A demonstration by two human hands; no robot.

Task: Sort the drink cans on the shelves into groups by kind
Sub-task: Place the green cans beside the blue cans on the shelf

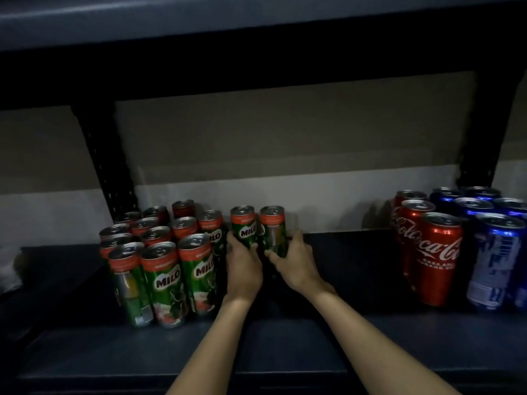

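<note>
2 hands hold 2 Milo cans on a dark shelf.

The dark shelf (356, 252) is the biggest thing, with another shelf board (199, 21) above it. On the left stands a big bunch of Milo cans (159, 252), about 16, but the back ones are dim and hard to count. On the right are 3 red Coca-Cola cans (436, 252) and about 6 blue cans (490, 252), some cut off at the edge. In the middle, the left hand (243, 269) wraps around 1 Milo can (243, 226), and the right hand (296, 260) wraps around the other Milo can (273, 228). These 2 cans touch each other, just beside the big bunch.
</note>
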